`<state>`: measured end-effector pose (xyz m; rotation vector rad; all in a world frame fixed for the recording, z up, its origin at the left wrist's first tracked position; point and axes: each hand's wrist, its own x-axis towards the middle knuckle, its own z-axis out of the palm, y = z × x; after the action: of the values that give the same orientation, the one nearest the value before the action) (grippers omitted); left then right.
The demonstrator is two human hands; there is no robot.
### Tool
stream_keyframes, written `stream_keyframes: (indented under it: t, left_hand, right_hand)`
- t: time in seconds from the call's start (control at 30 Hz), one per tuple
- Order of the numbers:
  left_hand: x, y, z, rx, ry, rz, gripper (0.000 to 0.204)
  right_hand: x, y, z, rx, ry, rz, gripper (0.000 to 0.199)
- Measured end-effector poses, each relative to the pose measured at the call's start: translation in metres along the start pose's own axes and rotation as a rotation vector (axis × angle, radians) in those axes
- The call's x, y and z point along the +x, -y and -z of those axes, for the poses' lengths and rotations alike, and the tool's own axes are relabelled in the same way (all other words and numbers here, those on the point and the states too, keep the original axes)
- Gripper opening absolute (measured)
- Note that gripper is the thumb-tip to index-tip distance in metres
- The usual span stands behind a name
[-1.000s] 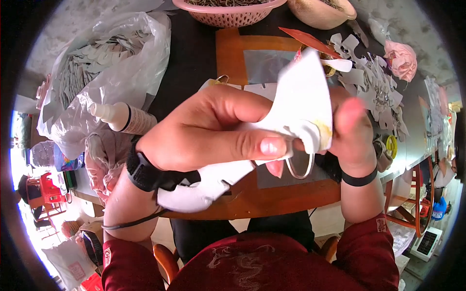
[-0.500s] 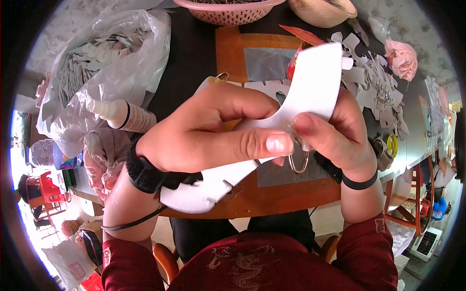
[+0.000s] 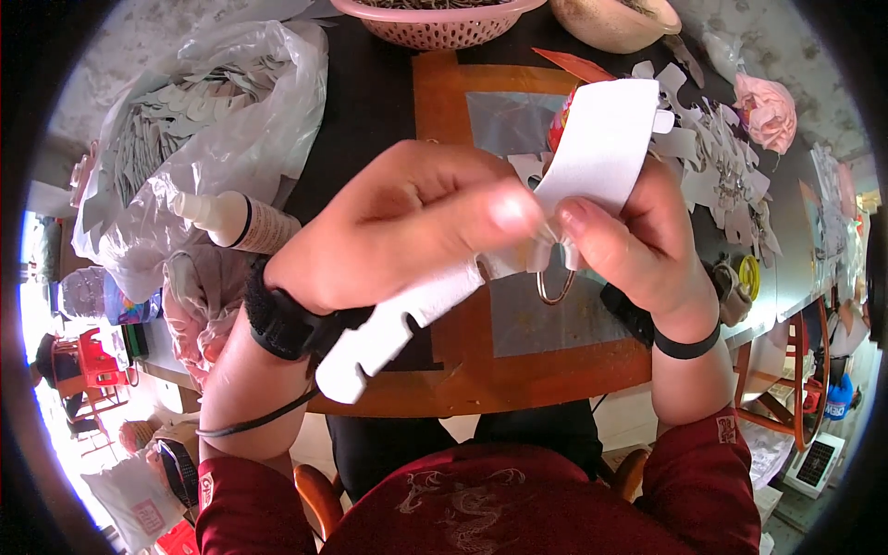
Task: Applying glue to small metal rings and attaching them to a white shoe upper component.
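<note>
A white notched card (image 3: 606,129) is held up over the table, its upper part broad and plain. Below my left hand a notched white length (image 3: 388,338) slants down toward my left wrist; my hands hide whether it is one piece with the upper part. My right hand (image 3: 638,254) pinches the upper part at its lower edge, thumb in front. From beside that thumb hangs a metal wire loop (image 3: 556,289), with a small clear piece at its top. My left hand (image 3: 407,227) is curled over the notched length, its thumb blurred and reaching toward the loop.
A clear plastic bag (image 3: 199,120) of grey-white card pieces and a white bottle (image 3: 242,222) stand at the left. Pieces with metal parts (image 3: 726,171) lie piled at the right. A pink basket (image 3: 442,26) and a bowl (image 3: 615,23) are at the back.
My left hand has shifted slightly up and left, its thumb drawing back from my right thumb. The notched length has turned, showing more notches; the wire loop has swung left.
</note>
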<state>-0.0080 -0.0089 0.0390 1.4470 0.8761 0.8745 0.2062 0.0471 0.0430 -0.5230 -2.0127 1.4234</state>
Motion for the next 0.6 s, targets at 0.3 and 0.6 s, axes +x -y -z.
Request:
stream_keyframes:
  t: [0.3, 0.6]
  left_hand:
    - [0.002, 0.002, -0.007, 0.027, -0.045, -0.087, 0.026]
    - [0.001, -0.006, -0.01, -0.062, 0.031, -0.196, 0.025]
  right_hand:
    - [0.002, 0.003, 0.005, 0.192, 0.133, -0.138, 0.023]
    - [-0.001, 0.001, 0.0, 0.518, 0.092, -0.046, 0.019]
